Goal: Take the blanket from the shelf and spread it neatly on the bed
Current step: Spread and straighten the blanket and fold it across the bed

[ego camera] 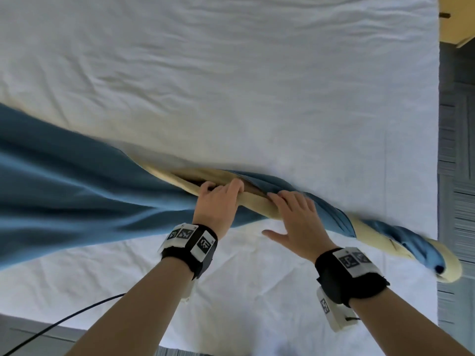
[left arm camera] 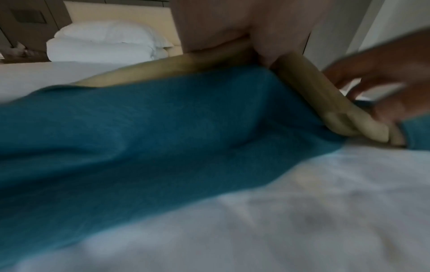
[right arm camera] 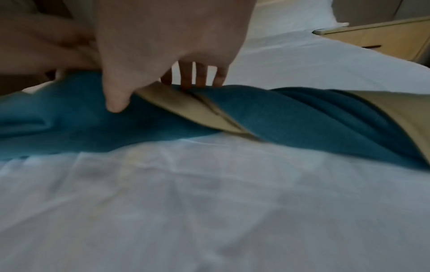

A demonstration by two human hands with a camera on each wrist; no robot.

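A blue blanket (ego camera: pixel 77 188) with a cream underside lies twisted like a rope across the white bed (ego camera: pixel 231 73), its wide part fanned out to the left. My left hand (ego camera: pixel 218 195) grips a cream fold at the middle of the twist, fingers curled over it. Just to the right, my right hand (ego camera: pixel 293 211) rests on the blanket with fingers fairly straight and the thumb spread over the sheet. The left wrist view shows the blanket (left arm camera: pixel 139 138) and the cream fold under my left hand (left arm camera: pixel 221 24). In the right wrist view, the fingertips of my right hand (right arm camera: pixel 163 36) touch the blanket (right arm camera: pixel 291 114).
The twisted end of the blanket reaches the bed's right edge (ego camera: pixel 437 176), beyond which is grey carpet (ego camera: pixel 457 150). A light wooden cabinet (ego camera: pixel 457 21) stands at the far right. White pillows (left arm camera: pixel 104 42) lie at the headboard. A black cable (ego camera: pixel 64 322) runs at the lower left.
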